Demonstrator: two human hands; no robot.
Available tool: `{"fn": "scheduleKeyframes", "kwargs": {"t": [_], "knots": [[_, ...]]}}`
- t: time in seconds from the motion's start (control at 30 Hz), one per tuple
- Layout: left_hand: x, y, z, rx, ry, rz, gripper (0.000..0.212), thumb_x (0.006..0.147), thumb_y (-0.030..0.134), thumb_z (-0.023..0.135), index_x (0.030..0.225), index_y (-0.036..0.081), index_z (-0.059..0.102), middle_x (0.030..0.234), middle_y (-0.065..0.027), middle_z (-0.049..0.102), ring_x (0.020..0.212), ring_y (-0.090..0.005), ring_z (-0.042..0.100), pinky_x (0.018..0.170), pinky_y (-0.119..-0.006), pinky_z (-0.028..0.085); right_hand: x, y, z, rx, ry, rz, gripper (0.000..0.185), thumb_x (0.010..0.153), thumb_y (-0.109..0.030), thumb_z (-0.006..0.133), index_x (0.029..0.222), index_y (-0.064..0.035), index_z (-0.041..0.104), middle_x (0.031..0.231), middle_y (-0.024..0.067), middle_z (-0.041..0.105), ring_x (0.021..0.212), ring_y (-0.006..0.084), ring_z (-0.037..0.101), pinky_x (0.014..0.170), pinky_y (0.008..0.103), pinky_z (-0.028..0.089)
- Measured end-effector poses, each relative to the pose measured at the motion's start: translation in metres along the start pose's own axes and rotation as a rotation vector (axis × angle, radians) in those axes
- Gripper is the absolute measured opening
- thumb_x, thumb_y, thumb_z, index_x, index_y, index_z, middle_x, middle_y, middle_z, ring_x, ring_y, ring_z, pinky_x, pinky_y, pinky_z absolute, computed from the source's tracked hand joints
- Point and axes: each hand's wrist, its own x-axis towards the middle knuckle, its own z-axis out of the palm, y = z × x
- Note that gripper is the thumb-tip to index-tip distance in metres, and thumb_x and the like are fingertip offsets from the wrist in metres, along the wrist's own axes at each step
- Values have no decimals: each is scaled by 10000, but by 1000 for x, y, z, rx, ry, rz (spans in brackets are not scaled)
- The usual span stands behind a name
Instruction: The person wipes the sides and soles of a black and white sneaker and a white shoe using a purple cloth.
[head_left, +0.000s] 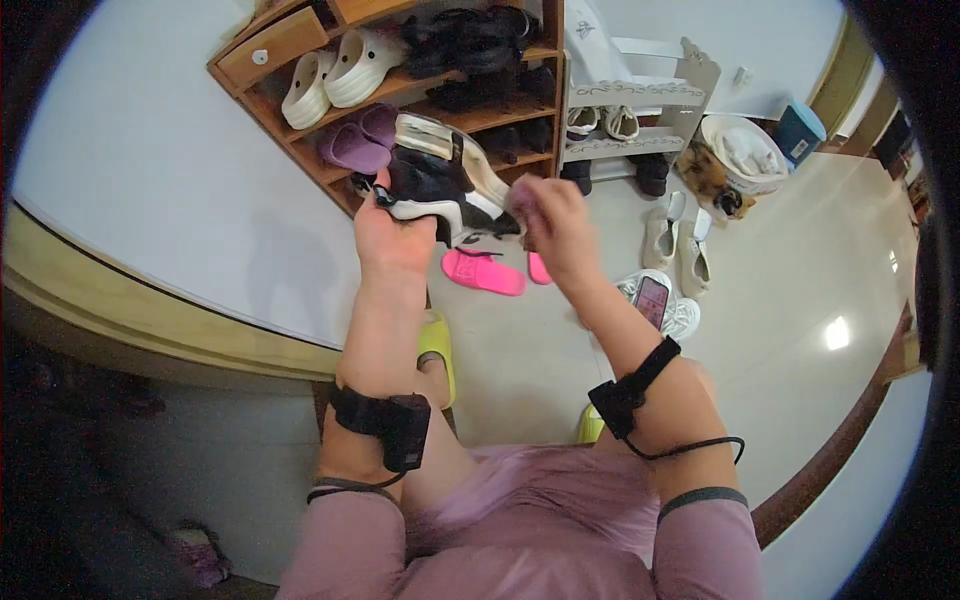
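My left hand (394, 232) holds a black, white and cream shoe (427, 180) from below, with its toe end pointing to the lower right. My right hand (551, 221) grips a crumpled pinkish cloth (531, 206) at the right end of that shoe; whether the cloth touches it is blurred. Behind the shoe stands a wooden shoe rack (420, 86) with white clogs (352, 71), purple slippers (364, 139) and dark footwear on its shelves. Pink slides (484, 272) lie on the floor below the shoe.
A white rack (637, 94) with shoes stands beside the wooden one. Cream shoes (694, 259) and white sneakers (681, 319) with a phone (652, 300) on them are on the floor at right. A calico cat (705, 176) lies by a white basin (757, 180) and a blue bin (801, 131).
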Motion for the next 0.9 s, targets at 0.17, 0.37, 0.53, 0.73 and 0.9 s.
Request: {"fn": "scheduleKeyframes", "kwargs": {"t": [0.17,0.37,0.53,0.73,0.9], "knots": [[8,1,-16,-68,-23,2,317,995,219,431,1185,7,571,1179,-125,621,1114,-289,578,1019,-463,434,34,-52,-17,401,143,395,289,821,-67,658,1103,-40,600,1046,143,590,979,321,581,849,389,470],[-18,-27,9,-21,-80,-117,360,1010,206,348,1264,6,505,1237,-160,583,1159,-314,552,1040,-475,414,52,-78,-2,134,310,-136,388,752,-56,677,1135,-64,618,1157,131,548,1053,332,518,899,410,441],[-15,-29,11,-12,-126,-6,387,1022,254,365,1243,-32,503,1228,-173,581,1157,-313,546,1046,-477,407,38,-68,11,17,276,-160,455,752,-63,682,1199,-111,619,1179,109,525,1093,330,462,933,420,406],[-4,-17,7,-52,-220,12,353,1005,260,436,1186,-27,536,1165,-146,604,1112,-289,570,1024,-450,429,21,-54,25,225,157,-98,415,811,-29,662,1217,-86,599,1126,165,533,994,341,533,835,399,469],[-18,-30,13,-26,-324,-30,409,991,318,462,1254,8,509,1221,-150,582,1149,-299,544,1037,-461,404,32,-67,16,261,215,37,342,792,-19,656,1129,-18,596,1073,180,556,989,348,553,827,404,475]]}}
